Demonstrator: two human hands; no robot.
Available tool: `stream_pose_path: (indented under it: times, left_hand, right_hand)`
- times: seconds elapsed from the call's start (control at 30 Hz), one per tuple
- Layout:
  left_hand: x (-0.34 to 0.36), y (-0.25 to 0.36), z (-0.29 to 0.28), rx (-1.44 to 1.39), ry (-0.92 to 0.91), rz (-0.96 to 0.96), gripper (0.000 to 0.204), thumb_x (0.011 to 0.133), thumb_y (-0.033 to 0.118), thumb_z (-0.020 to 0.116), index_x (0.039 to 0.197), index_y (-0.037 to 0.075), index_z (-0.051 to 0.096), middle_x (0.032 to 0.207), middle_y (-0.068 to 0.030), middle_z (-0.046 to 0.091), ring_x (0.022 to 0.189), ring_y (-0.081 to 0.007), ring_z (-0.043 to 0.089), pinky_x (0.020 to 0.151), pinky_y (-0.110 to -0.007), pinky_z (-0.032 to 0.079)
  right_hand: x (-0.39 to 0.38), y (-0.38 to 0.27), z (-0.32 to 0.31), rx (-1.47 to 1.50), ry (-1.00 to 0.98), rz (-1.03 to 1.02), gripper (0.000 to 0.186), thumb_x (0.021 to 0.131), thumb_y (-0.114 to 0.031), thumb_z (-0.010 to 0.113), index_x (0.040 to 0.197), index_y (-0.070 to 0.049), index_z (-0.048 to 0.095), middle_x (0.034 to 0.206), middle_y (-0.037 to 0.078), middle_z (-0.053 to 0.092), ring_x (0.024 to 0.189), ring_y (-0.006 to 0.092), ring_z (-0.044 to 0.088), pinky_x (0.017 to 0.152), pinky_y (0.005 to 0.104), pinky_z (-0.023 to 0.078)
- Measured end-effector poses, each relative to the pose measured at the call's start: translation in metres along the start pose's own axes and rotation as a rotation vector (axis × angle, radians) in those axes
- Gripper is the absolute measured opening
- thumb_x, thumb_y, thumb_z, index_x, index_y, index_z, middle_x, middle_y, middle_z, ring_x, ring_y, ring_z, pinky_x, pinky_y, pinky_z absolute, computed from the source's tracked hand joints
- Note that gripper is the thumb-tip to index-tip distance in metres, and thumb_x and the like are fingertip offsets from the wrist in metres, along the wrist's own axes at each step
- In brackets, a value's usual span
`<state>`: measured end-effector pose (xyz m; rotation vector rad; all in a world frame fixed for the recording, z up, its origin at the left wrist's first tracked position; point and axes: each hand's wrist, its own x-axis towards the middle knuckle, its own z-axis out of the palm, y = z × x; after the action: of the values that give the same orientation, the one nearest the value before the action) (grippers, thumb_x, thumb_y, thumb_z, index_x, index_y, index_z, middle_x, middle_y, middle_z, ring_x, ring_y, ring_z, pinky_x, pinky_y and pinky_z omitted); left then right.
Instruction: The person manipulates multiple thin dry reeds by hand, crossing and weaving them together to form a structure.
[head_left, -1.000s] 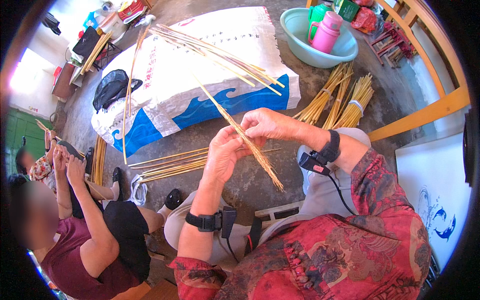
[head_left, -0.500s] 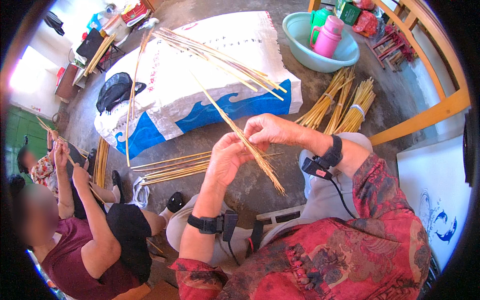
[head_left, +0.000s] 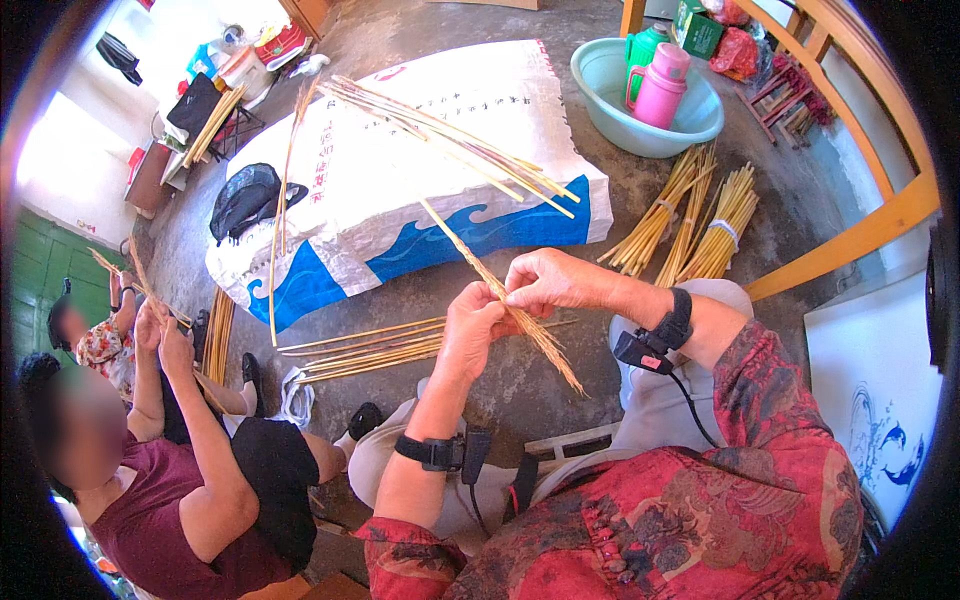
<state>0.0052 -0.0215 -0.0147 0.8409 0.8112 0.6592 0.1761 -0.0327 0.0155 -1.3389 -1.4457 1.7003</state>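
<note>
I hold a dry, straw-coloured stalk with a bristly seed head (head_left: 546, 347) in front of me, slanting from upper left to lower right. My left hand (head_left: 472, 322) is closed around its middle, with the fingers partly hidden. Close beside it, my right hand (head_left: 552, 280) pinches the same stalk between thumb and fingers. Beyond the stalk lies a white woven sack (head_left: 370, 190) with a blue wave print. Several loose stalks (head_left: 450, 135) rest on the sack. More stalks (head_left: 370, 350) lie on the floor left of my hands.
Tied stalk bundles (head_left: 722, 235) stand right of the sack. A pale blue basin (head_left: 635, 138) holds a pink thermos flask (head_left: 660, 92) and a green one (head_left: 644, 48). A wooden frame (head_left: 850, 243) edges the right. At left, a co-worker in a maroon top (head_left: 160, 505) handles stalks.
The whole view has shifted slightly, so the sack and floor sit lower and further right. My right fingers have shifted on the stalk. The co-worker's hands have come closer together.
</note>
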Motion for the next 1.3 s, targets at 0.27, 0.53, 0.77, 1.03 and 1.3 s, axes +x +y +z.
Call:
stream_pose_path:
  times: [0.27,0.53,0.77,1.03,1.3]
  left_hand:
    - [-0.002,-0.007,0.004,-0.052,0.004,-0.028,0.012,0.079,0.007,0.052,0.088,0.000,0.048,0.081,-0.0098,0.057,0.071,-0.0188,0.059,0.064,-0.033,0.052]
    - [-0.003,-0.015,-0.010,-0.116,-0.072,-0.043,0.007,0.079,0.009,0.053,0.085,0.005,0.052,0.081,-0.0084,0.058,0.074,-0.0209,0.059,0.068,-0.040,0.051]
    - [-0.003,-0.008,-0.008,-0.158,-0.085,-0.035,0.011,0.078,0.007,0.050,0.088,0.002,0.050,0.082,-0.0085,0.058,0.074,-0.0192,0.059,0.067,-0.036,0.051]
    - [0.001,-0.006,-0.004,-0.183,-0.119,-0.042,0.011,0.079,0.008,0.050,0.089,0.003,0.051,0.082,-0.0088,0.059,0.072,-0.0185,0.059,0.067,-0.036,0.052]
    - [0.004,0.001,0.005,-0.227,-0.170,0.005,0.013,0.081,0.011,0.049,0.091,0.003,0.051,0.079,-0.0065,0.057,0.070,-0.0161,0.057,0.069,-0.037,0.052]
  right_hand:
    - [-0.002,0.005,-0.005,0.003,-0.070,0.064,0.019,0.074,-0.014,0.056,0.087,0.001,0.055,0.072,0.006,0.058,0.061,0.0136,0.059,0.055,0.0240,0.049]
    - [-0.001,0.005,0.001,-0.069,-0.079,0.079,0.027,0.072,-0.021,0.064,0.084,0.000,0.054,0.075,0.006,0.057,0.064,0.0119,0.057,0.055,0.0232,0.047]
    - [0.004,0.012,0.002,0.059,-0.077,0.052,0.029,0.070,-0.015,0.062,0.092,0.001,0.052,0.080,0.007,0.056,0.066,0.0132,0.057,0.056,0.0241,0.047]
    - [-0.005,0.008,-0.004,0.132,-0.019,0.047,0.026,0.068,-0.010,0.059,0.091,0.001,0.054,0.079,0.006,0.056,0.067,0.0123,0.055,0.057,0.0236,0.045]
    - [-0.003,0.012,-0.005,0.055,0.110,-0.099,0.020,0.069,-0.009,0.059,0.086,0.001,0.056,0.077,0.006,0.058,0.070,0.0112,0.055,0.059,0.0237,0.045]
